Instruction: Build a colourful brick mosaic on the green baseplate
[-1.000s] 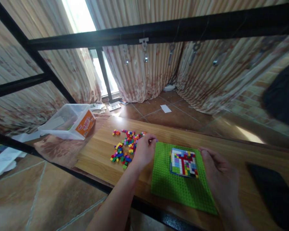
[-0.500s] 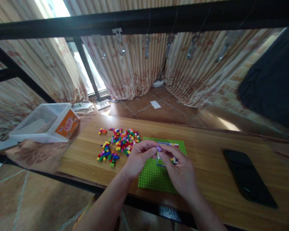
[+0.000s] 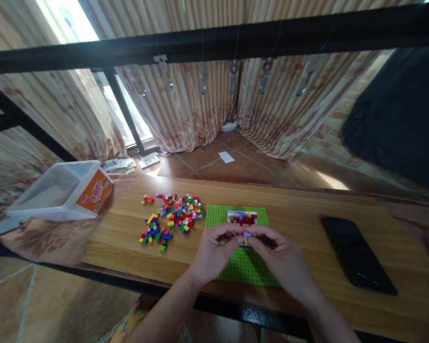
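Note:
A small purple toy brick is pinched between the fingertips of both hands. My left hand closes on it from the left, thumb and index finger together. From the other side, my right hand grips it with thumb and index finger. Both hands are over a green studded baseplate. A built block of coloured bricks with a white and blue edge stands on the plate, its near part hidden behind my fingers. Whether the purple brick touches the build I cannot tell.
A pile of loose coloured bricks lies left of the baseplate on the wooden table. At the far left stands a clear plastic bin with an orange label. A black phone lies on the right.
The view has shifted slightly. Both hands have moved nearer to me over the baseplate with the purple brick, and the far part of the build shows more.

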Motion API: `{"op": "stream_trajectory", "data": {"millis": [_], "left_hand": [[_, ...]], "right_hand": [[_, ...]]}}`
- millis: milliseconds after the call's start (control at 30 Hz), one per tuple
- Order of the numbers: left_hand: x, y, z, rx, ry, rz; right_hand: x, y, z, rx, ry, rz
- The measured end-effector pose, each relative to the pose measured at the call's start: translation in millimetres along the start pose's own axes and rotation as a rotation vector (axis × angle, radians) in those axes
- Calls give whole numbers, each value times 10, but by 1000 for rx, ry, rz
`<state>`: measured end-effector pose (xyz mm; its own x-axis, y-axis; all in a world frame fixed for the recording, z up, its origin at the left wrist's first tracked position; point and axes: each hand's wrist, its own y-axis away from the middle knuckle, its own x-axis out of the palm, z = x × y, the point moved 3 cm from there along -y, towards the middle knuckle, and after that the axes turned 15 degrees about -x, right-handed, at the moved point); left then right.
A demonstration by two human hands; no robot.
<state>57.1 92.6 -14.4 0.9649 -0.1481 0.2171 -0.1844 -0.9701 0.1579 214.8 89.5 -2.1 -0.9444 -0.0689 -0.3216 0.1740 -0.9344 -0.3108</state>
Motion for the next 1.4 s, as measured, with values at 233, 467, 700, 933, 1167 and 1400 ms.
{"op": "stream_trajectory", "data": {"millis": [233, 467, 700, 933, 1167, 1400], "left_hand": [[-275, -187, -72, -5, -71, -349], [-295, -415, 44, -161, -134, -374], [-245, -454, 135, -177, -296, -348], [-233, -461, 120, -175, -347, -363], [-220, -450, 127, -164, -338, -376], [-188, -429, 100, -152, -359, -377]], "right_hand": [[-222, -84, -300, 55, 162, -167], [-92, -196, -369, -91, 317, -213], [-80, -233, -481, -68, 225, -227], [-13, -296, -624, 81, -145, -312], [81, -297, -601, 208, -347, -357], [97, -304, -563, 170, -327, -330]]}}
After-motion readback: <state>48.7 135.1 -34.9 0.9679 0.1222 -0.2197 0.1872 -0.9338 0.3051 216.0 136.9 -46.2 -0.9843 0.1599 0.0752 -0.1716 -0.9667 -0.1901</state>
